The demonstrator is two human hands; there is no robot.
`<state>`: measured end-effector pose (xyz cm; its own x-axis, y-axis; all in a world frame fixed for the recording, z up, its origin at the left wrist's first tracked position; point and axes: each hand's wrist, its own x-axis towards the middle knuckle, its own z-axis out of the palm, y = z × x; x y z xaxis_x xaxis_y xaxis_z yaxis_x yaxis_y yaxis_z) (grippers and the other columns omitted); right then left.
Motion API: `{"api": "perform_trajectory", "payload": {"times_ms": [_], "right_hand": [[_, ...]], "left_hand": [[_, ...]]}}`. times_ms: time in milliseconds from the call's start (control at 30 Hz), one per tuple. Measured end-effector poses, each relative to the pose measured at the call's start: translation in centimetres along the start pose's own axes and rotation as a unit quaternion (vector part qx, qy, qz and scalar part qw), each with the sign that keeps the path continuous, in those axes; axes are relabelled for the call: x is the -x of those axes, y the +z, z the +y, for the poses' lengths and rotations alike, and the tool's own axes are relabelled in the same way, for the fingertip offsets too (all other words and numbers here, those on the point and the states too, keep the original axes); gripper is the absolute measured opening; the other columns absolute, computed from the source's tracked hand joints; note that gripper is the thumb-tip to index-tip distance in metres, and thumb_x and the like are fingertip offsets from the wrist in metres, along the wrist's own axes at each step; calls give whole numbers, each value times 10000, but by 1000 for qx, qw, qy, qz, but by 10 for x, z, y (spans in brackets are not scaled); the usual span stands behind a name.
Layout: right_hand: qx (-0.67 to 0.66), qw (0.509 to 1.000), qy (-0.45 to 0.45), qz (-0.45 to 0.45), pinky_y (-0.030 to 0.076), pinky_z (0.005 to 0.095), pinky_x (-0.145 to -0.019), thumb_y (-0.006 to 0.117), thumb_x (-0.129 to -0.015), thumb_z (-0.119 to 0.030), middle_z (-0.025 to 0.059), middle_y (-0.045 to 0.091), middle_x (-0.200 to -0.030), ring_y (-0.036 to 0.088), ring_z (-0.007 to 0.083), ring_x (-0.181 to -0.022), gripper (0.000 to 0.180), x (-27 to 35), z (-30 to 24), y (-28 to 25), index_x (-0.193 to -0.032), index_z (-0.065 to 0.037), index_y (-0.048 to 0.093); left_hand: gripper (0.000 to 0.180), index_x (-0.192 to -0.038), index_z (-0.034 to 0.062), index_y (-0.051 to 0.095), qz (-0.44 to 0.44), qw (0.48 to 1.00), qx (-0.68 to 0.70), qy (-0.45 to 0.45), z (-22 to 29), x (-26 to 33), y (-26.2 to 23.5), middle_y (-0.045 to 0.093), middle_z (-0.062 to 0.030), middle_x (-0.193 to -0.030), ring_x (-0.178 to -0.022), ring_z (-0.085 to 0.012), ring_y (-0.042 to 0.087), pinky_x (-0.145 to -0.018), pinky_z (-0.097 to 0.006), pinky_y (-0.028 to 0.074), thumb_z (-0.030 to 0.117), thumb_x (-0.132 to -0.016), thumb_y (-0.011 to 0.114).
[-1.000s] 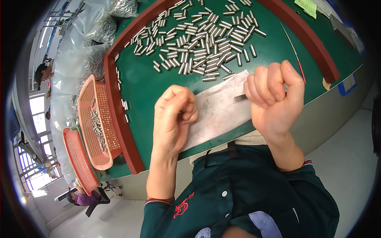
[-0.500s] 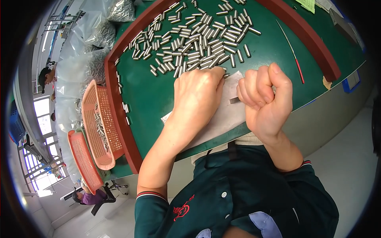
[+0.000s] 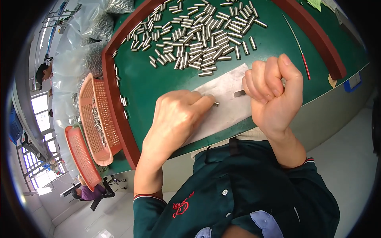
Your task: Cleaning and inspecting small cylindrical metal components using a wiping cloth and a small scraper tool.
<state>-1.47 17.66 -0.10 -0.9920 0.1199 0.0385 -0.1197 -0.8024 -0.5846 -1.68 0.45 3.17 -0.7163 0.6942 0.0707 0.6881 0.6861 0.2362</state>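
Note:
My left hand [image 3: 176,115] is closed, palm down, over the left part of a whitish sheet [image 3: 226,113]. The tip of a small shiny metal pin [image 3: 216,104] sticks out at its thumb and forefinger. My right hand [image 3: 274,89] is closed in a fist above the sheet's right end. From it juts a flat grey metal strip [image 3: 239,93]; its other end is hidden inside the fist. Beyond both hands a loose heap of steel pins [image 3: 198,39] lies spread on the green table top [image 3: 147,75].
A dark red raised rim [image 3: 119,95] borders the table. A thin tool with a red handle [image 3: 304,63] lies at the right. Pink plastic baskets [image 3: 107,119] and clear bags of metal parts [image 3: 93,59] stand outside the rim at left. Other people are in the left background.
My left hand has drawn back from the heap's near edge toward me and left, with a pin in its fingers. My right hand stays closed on the metal strip, slightly shifted in view.

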Motion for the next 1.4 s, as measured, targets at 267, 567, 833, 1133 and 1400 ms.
{"api": "perform_trajectory", "payload": {"times_ms": [267,567,833,1133,1400], "right_hand": [[14,999,-5,-35,156,234,-388,310,-867,-197,-23,232,-420,153,71,-404,401,-4,-4,12,-480,-119,239],[43,995,-5,-87,174,229,-413,259,-886,-215,-30,243,-434,152,71,-402,403,-10,5,18,-490,-141,241],[49,995,59,-60,158,231,-391,277,-881,-221,-29,235,-423,152,72,-395,412,-10,20,26,-479,-135,245],[25,995,81,-55,166,233,-399,349,-863,-168,-28,245,-439,195,64,-419,399,-10,23,29,-483,-95,248],[11,994,73,-85,169,232,-398,338,-867,-183,-26,239,-446,196,66,-416,380,-10,24,25,-507,-96,251]], "left_hand": [[291,-603,-6,543,111,950,99,-275,20,14,14,417,-51,-437,-389,-105,367,-381,-241,298,203,-655,739],[144,-705,17,534,58,949,132,-281,22,8,11,523,-115,-495,-428,-281,505,-419,-336,380,112,-688,640],[71,-686,18,582,117,934,211,-263,13,14,25,533,-109,-526,-437,-250,511,-426,-308,383,51,-687,645],[55,-672,21,593,123,930,234,-254,9,15,25,526,-110,-534,-444,-247,498,-432,-306,381,38,-674,645],[55,-670,19,581,125,925,257,-251,8,16,26,511,-113,-533,-459,-261,491,-439,-313,376,23,-671,635]]}}
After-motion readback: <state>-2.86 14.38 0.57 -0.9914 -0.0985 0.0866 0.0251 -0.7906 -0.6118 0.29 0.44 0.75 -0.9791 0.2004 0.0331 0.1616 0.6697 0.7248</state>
